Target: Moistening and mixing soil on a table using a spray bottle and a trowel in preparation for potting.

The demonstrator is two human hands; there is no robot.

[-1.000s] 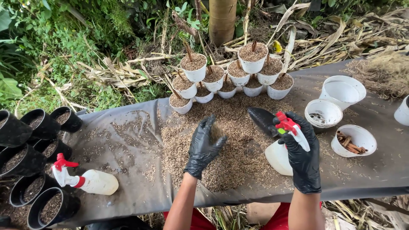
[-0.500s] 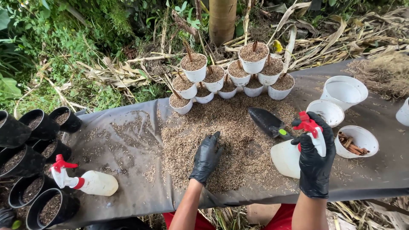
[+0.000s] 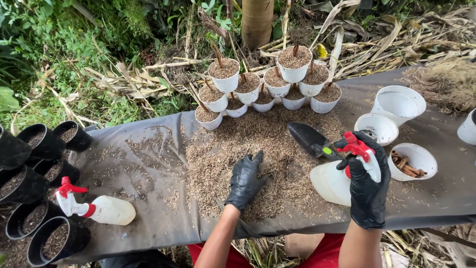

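Right hand (image 3: 368, 191), black glove: grip wrapped around the neck of a white spray bottle (image 3: 333, 181) with a red trigger head, fingers closed on it, bottle tilted over the near right edge of the heap. Judged light to middling by how much liquid is in it, not visible; smooth plastic, likely slick under a wet glove, so the neck below the trigger is the sure place to hold.

Left hand (image 3: 245, 179), black glove: palm down on the loose brown husk mix (image 3: 258, 149), fingers slightly spread and pressing in, pinching nothing. The mix looks dry, light and crumbly; it would scoop, not lift in a lump.

Just beyond the bottle, a dark trowel (image 3: 310, 139) lies on the heap, blade pointing away.

Grey-covered counter (image 3: 148, 198) carries it all. Far edge: cluster of white pots (image 3: 258, 87) filled with mix, sticks standing in several. Right: empty white pots, one holding brown stick pieces (image 3: 407, 166). Left: second spray bottle (image 3: 96, 207) lying on its side, and black pots (image 3: 34, 198) partly filled.
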